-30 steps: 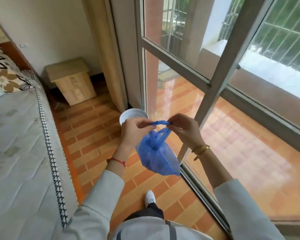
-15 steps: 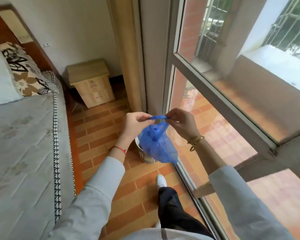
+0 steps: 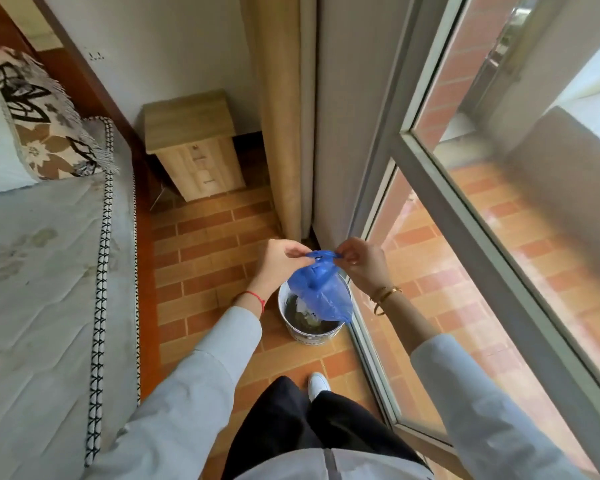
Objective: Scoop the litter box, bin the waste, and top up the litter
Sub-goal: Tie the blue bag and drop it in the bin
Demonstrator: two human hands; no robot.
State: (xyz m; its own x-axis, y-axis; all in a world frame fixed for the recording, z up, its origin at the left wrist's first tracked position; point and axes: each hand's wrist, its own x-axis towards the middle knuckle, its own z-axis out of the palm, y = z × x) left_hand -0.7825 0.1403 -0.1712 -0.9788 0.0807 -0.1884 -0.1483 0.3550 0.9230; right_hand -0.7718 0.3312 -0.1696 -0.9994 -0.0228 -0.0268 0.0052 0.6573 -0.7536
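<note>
The blue bag point(image 3: 321, 292) was held pinched by its handles between the left hand point(image 3: 278, 263) and right hand point(image 3: 362, 263), hanging straight down over the bin point(image 3: 293, 332) on the floor, so basically only a drop was needed.

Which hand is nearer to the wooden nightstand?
Left. The left hand pinches the blue bag on the side toward the nightstand; the right hand pinches the bag's other side, nearer the glass door.
</note>
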